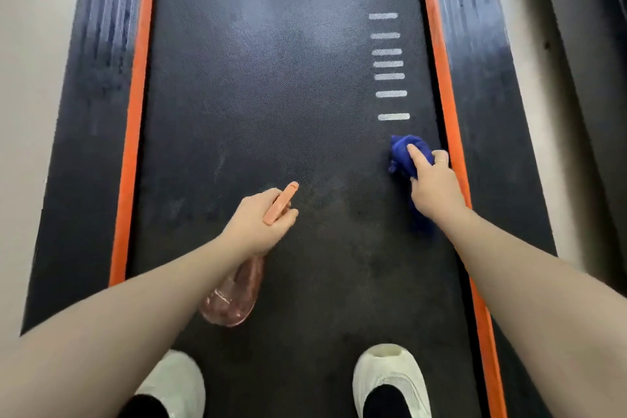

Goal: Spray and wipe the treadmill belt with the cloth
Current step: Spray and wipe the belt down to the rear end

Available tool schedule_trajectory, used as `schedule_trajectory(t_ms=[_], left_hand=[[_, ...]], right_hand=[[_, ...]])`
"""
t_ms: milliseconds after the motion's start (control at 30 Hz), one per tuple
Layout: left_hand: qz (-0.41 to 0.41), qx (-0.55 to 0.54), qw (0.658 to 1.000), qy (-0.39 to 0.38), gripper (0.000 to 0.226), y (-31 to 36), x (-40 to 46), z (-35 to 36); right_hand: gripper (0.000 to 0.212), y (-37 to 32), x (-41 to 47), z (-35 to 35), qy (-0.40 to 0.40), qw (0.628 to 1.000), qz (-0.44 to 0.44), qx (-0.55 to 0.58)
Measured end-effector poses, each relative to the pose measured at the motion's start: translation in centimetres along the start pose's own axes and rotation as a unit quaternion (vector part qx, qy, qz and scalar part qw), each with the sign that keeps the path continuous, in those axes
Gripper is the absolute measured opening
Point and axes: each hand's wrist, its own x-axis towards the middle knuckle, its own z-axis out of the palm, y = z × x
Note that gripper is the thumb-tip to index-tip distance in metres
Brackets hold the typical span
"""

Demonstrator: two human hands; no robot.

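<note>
The black treadmill belt (271,105) runs away from me between two orange strips. My left hand (258,220) grips a pink translucent spray bottle (234,295) by its neck, the orange nozzle pointing forward over the belt's middle. My right hand (436,187) holds a bunched blue cloth (402,153) against the belt near its right edge, just below a column of white stripes (388,64). Part of the cloth trails under my right wrist.
Orange strips (135,112) border the belt, with dark side rails (91,119) outside them. My two white shoes (390,380) stand on the belt at the bottom. Pale floor lies on both sides of the treadmill.
</note>
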Motion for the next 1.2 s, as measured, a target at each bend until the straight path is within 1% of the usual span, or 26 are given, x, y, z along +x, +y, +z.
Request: schedule_trajectory(t_ms=[100, 133, 200, 267, 300, 333, 367, 400, 433, 467, 500, 567, 633, 733, 767, 800, 833, 867, 900, 967, 1000, 1033, 1067, 1100, 1133, 1200], left_hand=[[0.03, -0.024, 0.999, 0.02, 0.006, 0.9, 0.7, -0.1], [0.038, -0.031, 0.998, 0.032, 0.005, 1.5, 1.0, -0.1], [0.06, -0.061, 0.994, 0.074, 0.01, 3.2, 2.0, -0.3], [0.098, -0.08, 0.988, 0.09, 0.019, 5.0, 2.9, -0.4], [0.124, -0.085, 0.985, 0.087, 0.021, 5.9, 3.2, -0.4], [0.148, -0.087, 0.981, 0.085, 0.023, 6.8, 3.5, -0.2], [0.167, -0.088, 0.978, 0.087, 0.025, 7.4, 3.8, 0.1], [0.178, -0.088, 0.975, 0.095, 0.027, 7.8, 3.9, 0.4], [0.182, -0.089, 0.974, 0.105, 0.028, 8.2, 4.1, 0.8], [0.181, -0.092, 0.973, 0.112, 0.028, 8.5, 4.3, 1.2], [0.175, -0.096, 0.973, 0.116, 0.029, 8.6, 4.4, 1.5], [0.163, -0.097, 0.975, 0.117, 0.028, 8.7, 4.7, 1.7], [0.156, -0.093, 0.977, 0.114, 0.027, 8.7, 5.1, 1.7], [0.151, -0.085, 0.979, 0.105, 0.029, 9.0, 5.4, 1.9], [0.154, -0.081, 0.98, 0.1, 0.03, 9.0, 5.4, 2.0], [0.158, -0.078, 0.98, 0.095, 0.029, 9.1, 5.4, 2.1], [0.162, -0.074, 0.98, 0.09, 0.027, 9.1, 5.4, 2.2], [0.165, -0.07, 0.98, 0.087, 0.025, 9.1, 5.3, 2.2], [0.168, -0.065, 0.98, 0.085, 0.024, 9.0, 5.3, 2.3], [0.174, -0.057, 0.98, 0.081, 0.023, 9.0, 5.1, 2.4], [0.177, -0.056, 0.979, 0.079, 0.024, 9.0, 5.0, 2.5], [0.176, -0.057, 0.98, 0.079, 0.025, 9.0, 4.9, 2.5], [0.173, -0.06, 0.98, 0.078, 0.028, 9.0, 4.8, 2.5], [0.171, -0.063, 0.98, 0.076, 0.03, 9.0, 4.8, 2.5], [0.167, -0.067, 0.981, 0.075, 0.031, 8.9, 5.0, 2.4], [0.153, -0.085, 0.981, 0.084, 0.029, 8.8, 5.3, 2.0]], right_hand=[[0.064, -1.1, 0.7, 2.1, 0.009, 0.999, 0.034, 0.0], [0.065, -1.5, 0.1, 2.7, 0.016, 0.999, 0.032, 0.001], [0.068, -2.4, -0.9, 3.2, 0.008, 0.999, -0.041, -0.027], [0.068, -1.9, -1.4, 3.3, -0.016, 0.981, -0.164, -0.101], [0.063, -1.3, -0.6, 3.3, 0.012, 0.968, -0.217, -0.127], [0.056, -0.5, 0.7, 2.7, 0.055, 0.96, -0.235, -0.143], [0.051, 0.2, 2.0, 2.0, 0.098, 0.958, -0.219, -0.158], [0.05, 0.7, 3.3, 1.3, 0.124, 0.961, -0.183, -0.166], [0.052, 1.1, 4.3, 0.7, 0.117, 0.971, -0.128, -0.162], [0.055, 1.2, 4.9, 0.5, 0.092, 0.98, -0.08, -0.157], [0.057, 1.3, 5.0, 0.8, 0.079, 0.985, -0.061, -0.144], [0.054, 1.1, 3.8, 1.9, 0.093, 0.985, -0.092, -0.11], [0.052, 1.6, 1.4, 3.1, 0.1, 0.98, -0.155, -0.08], [0.053, 2.8, -1.2, 4.5, 0.087, 0.964, -0.239, -0.081], [0.052, 3.1, -1.2, 4.3, 0.091, 0.958, -0.258, -0.087], [0.05, 3.5, -0.4, 4.3, 0.114, 0.952, -0.267, -0.096], [0.049, 3.7, 0.6, 4.2, 0.143, 0.949, -0.262, -0.1], [0.049, 3.5, 1.6, 3.6, 0.169, 0.953, -0.234, -0.097], [0.05, 3.0, 2.5, 2.9, 0.174, 0.964, -0.181, -0.091], [0.055, 1.7, 3.2, 2.4, 0.139, 0.987, -0.051, -0.056], [0.057, 1.2, 2.8, 2.9, 0.113, 0.993, -0.017, -0.035], [0.058, 0.4, 1.8, 3.2, 0.086, 0.996, -0.012, -0.019], [0.058, -0.5, 0.5, 3.6, 0.074, 0.997, -0.033, -0.008], [0.059, -1.0, -0.9, 4.2, 0.064, 0.994, -0.084, 0.003], [0.06, -1.4, -2.3, 4.9, 0.037, 0.987, -0.157, 0.003], [0.067, -0.7, -3.7, 6.0, 0.012, 0.949, -0.31, -0.056]])
